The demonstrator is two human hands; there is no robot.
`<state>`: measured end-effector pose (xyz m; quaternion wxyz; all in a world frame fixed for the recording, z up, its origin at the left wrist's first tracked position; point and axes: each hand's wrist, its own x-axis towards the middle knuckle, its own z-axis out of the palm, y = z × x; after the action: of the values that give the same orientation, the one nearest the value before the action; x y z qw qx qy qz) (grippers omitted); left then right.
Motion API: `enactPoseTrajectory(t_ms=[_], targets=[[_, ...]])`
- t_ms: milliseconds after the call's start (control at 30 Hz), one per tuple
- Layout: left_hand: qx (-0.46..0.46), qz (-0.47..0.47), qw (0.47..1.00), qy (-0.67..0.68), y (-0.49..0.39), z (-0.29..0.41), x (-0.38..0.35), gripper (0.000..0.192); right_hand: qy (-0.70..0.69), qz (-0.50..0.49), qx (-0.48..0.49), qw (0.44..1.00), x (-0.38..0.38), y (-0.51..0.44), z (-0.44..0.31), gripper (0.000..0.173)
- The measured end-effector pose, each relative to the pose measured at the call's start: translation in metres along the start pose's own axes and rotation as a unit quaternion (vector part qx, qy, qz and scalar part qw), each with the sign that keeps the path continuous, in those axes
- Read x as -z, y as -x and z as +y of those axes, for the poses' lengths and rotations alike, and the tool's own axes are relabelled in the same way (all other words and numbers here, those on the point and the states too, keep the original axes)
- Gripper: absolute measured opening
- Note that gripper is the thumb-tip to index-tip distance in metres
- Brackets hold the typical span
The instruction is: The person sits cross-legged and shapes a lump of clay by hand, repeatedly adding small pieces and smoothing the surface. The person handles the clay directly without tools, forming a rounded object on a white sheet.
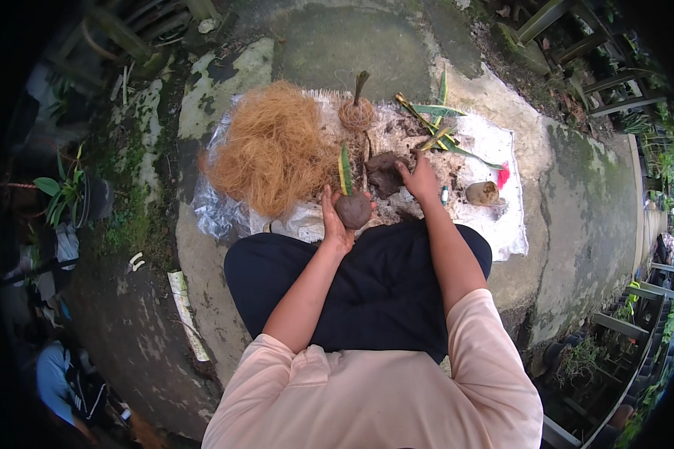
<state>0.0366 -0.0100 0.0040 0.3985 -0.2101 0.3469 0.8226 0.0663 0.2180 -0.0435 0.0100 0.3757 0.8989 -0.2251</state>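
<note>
A rounded ball of dark mud (pixel 353 211) rests in my left hand (pixel 335 216), cupped around it from the left and below. From its top stands a cut snake plant leaf (pixel 344 171), green with yellow edges. My right hand (pixel 419 178) is at the right edge of a loose lump of mud (pixel 385 174), thumb and forefinger apart. Its other fingers are partly hidden. Beyond both hands is a fibre-covered ball (pixel 356 115) wound with thread, with a dark leaf upright in it. Several snake plant leaf pieces (pixel 435 126) lie crossed past my right hand.
A large heap of brown coconut fibre (pixel 272 149) lies on the left, partly over clear plastic (pixel 216 210). The soil-stained white sack (pixel 491 137) also holds a small bottle (pixel 444 195), a brown cylindrical object (pixel 482 193) and a pink scrap (pixel 503 175). Another person (pixel 56 381) is at the lower left.
</note>
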Motion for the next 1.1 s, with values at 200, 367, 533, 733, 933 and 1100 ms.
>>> enactPoseTrajectory(t_ms=[200,367,533,733,933,1100], targets=[[0.007,-0.002,1.000,-0.009,-0.001,-0.002,-0.004,0.066,0.005,0.001,-0.075,0.997,-0.016,-0.029,0.011,0.070],[0.007,-0.019,1.000,-0.007,-0.008,-0.007,0.002,0.066,0.045,0.003,-0.115,0.992,-0.011,-0.034,-0.003,0.065],[0.012,-0.018,1.000,-0.010,-0.009,-0.007,0.000,0.065,0.082,0.012,-0.035,0.996,-0.001,-0.031,-0.011,0.039],[0.009,-0.025,1.000,0.007,-0.008,-0.005,-0.003,0.065,-0.094,0.016,0.192,0.977,-0.036,-0.030,0.009,0.034],[0.004,-0.014,1.000,0.015,-0.008,-0.003,0.001,0.067,0.178,-0.006,0.230,0.957,-0.017,-0.006,-0.006,0.053],[-0.001,-0.017,1.000,-0.004,-0.006,-0.003,0.003,0.068,0.294,-0.069,0.178,0.936,-0.007,-0.013,-0.011,0.056]])
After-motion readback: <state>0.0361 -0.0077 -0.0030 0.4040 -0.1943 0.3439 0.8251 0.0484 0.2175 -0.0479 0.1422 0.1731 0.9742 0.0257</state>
